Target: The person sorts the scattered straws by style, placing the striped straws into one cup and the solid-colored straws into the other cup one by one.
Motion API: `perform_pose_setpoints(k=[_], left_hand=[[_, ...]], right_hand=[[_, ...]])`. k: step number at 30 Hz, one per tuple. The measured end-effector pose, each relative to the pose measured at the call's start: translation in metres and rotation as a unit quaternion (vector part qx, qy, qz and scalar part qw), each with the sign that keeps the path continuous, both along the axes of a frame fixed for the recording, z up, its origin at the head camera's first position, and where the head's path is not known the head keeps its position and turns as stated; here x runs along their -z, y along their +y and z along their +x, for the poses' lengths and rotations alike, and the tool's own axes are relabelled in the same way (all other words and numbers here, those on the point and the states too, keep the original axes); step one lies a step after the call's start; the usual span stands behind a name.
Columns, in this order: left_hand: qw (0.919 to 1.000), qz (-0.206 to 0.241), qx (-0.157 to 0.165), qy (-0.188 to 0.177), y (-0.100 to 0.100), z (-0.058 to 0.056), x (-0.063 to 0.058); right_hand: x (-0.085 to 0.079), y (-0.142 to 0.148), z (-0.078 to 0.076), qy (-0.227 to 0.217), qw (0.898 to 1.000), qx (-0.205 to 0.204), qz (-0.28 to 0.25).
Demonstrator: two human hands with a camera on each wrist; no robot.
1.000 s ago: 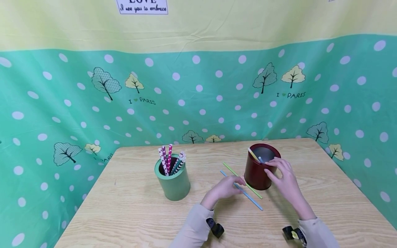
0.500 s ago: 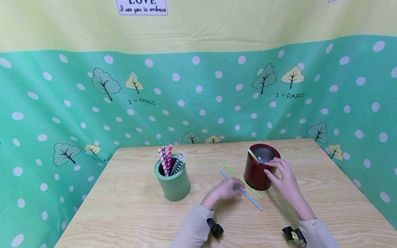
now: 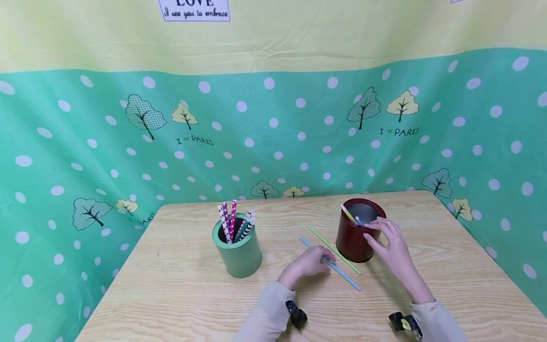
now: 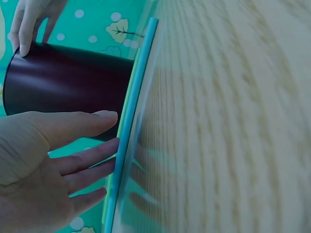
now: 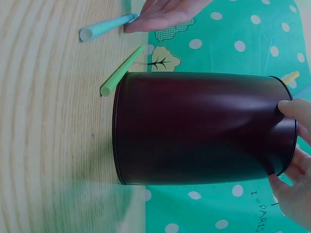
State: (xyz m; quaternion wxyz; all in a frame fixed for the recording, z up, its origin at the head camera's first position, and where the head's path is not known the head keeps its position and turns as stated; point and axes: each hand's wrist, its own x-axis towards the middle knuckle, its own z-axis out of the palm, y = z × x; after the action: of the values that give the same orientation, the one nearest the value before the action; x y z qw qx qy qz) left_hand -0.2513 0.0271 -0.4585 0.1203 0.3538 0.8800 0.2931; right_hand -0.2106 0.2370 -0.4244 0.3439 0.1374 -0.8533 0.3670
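Note:
My left hand [image 3: 311,261] is over a blue straw [image 3: 345,275] lying on the table. In the left wrist view its extended fingertips touch that straw, while the thumb stays apart from it. Beyond it lies a light green straw [image 3: 320,237], roughly parallel. At the right, my right hand [image 3: 393,244] grips the rim of an upright dark red cup [image 3: 353,242], thumb outside and fingers over the edge. A yellow straw [image 3: 348,213] and a second blue straw [image 3: 358,220] lean inside this cup.
A green cup [image 3: 241,261] holding several patterned straws [image 3: 233,216] stands to the left on the wooden table [image 3: 179,285]. Behind the table hangs a green and yellow printed curtain [image 3: 273,156].
The blue straw on the table has shifted slightly left, along with my left hand's fingers. My right hand and the dark red cup have stayed in place.

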Motion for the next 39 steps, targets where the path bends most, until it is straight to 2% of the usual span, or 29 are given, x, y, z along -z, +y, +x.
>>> perform_pose_setpoints(k=[12,18,25,33,39], left_hand=[[0.9984,-0.031,-0.001,0.047,-0.0014,0.0005,0.0033],[0.9969,-0.031,-0.005,0.072,-0.0028,0.0027,0.0044],[0.9950,-0.053,-0.009,0.085,-0.0028,0.0038,0.0076],[0.9936,-0.071,-0.010,0.088,-0.0027,0.0069,0.0044],[0.9905,-0.089,-0.009,0.104,-0.0027,0.0087,0.0043]], right_hand=[[0.0002,-0.0004,0.0000,0.003,1.000,0.002,0.001],[0.0004,-0.0004,0.0001,0.001,1.000,0.004,0.001],[0.0000,-0.0004,0.0005,-0.001,1.000,0.000,0.001],[0.0003,-0.0002,0.0002,0.001,1.000,-0.001,0.002],[0.0008,-0.0001,0.0000,0.000,1.000,0.000,0.003]])
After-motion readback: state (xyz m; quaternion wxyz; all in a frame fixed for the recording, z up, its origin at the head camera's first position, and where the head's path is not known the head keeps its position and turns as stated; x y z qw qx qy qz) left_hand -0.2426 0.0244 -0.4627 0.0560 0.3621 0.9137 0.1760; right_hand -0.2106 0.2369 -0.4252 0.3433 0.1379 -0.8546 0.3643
